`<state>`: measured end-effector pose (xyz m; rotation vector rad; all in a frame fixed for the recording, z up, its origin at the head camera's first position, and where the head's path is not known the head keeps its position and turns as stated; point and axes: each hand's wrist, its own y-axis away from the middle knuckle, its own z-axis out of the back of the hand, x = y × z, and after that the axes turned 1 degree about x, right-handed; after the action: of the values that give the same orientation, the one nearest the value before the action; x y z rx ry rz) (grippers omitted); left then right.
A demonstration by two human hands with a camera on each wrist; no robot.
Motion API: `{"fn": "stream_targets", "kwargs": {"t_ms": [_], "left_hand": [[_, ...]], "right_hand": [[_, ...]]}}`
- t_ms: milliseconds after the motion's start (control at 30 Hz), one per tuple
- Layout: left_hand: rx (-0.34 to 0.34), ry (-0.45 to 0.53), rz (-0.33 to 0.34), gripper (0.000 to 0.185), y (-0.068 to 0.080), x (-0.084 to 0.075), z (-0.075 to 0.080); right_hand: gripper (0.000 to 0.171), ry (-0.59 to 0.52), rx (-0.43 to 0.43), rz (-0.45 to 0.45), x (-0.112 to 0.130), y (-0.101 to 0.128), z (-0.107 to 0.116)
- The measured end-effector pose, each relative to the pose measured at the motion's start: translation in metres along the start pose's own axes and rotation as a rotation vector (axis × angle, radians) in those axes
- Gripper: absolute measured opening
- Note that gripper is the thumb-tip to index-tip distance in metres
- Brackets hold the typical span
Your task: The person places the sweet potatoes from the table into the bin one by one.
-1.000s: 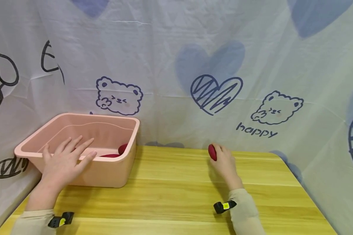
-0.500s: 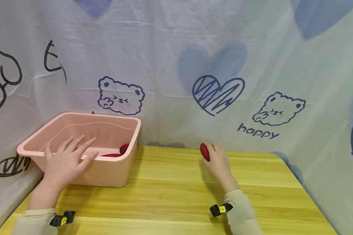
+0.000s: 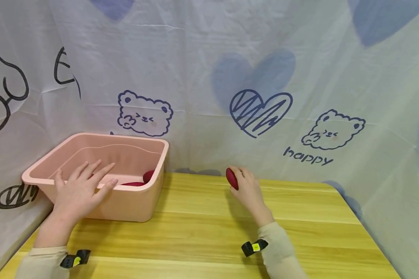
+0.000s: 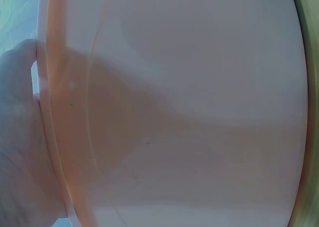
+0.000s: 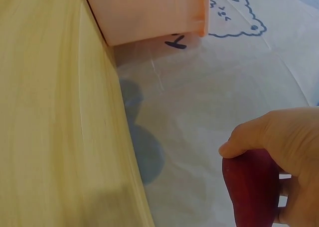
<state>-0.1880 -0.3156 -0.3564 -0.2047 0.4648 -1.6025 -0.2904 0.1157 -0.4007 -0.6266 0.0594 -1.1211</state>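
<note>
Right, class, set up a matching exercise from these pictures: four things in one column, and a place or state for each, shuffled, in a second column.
Things:
1. left hand
2. right hand
3. pink tub
4. wooden table

Places or states:
A. stands at the table's left end, against the printed cloth
B. carries the tub and lies under both hands
C. grips a dark red object
D. rests with spread fingers on the tub's near rim

Pairs: 1-D, 2-C, 3-A, 4-B
</note>
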Motion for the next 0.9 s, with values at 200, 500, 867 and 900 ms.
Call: {"fn": "stream_targets", "kwargs": {"t_ms": [200,500,867,900], "left_hand": [[0.002,0.0,0.001,0.061,0.0,0.0,0.0],[0.007,-0.004,0.001,0.062,0.0,0.0,-0.001],[0.007,-0.004,0.007,0.062,0.0,0.0,0.0],[0.008,-0.005,0.007,0.062,0.0,0.0,-0.001]], "right_hand": [[0.063,-0.002,0.01,0.034,0.009,-0.006,-0.008],[0.061,0.012,0.011,0.095,0.027,-0.017,-0.014],[0.059,0.056,0.016,0.183,0.062,-0.03,-0.013],[0.059,0.061,0.015,0.192,0.065,-0.031,-0.013]]}}
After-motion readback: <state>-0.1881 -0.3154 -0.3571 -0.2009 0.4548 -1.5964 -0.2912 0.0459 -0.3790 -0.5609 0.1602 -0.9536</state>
